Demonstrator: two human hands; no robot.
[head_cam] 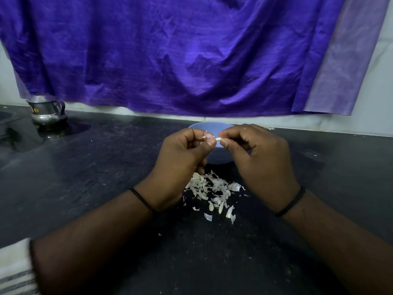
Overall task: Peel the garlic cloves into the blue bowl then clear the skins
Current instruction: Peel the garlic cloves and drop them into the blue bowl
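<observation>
Both hands are raised in front of the blue bowl point(209, 127), which stands on the dark counter and is mostly hidden behind them. My right hand point(259, 158) pinches a small pale garlic clove point(219, 138) between thumb and forefinger. My left hand point(182, 160) pinches a flake of papery skin point(208, 137) at the clove's end. A heap of white garlic skins point(212, 189) lies on the counter just below the hands, in front of the bowl. The bowl's inside is not visible.
A small steel jug point(47, 112) with a lid stands at the far left of the black counter point(106, 167). A purple cloth point(180, 54) hangs along the wall behind. A striped white cloth point(14, 271) shows at the bottom left corner.
</observation>
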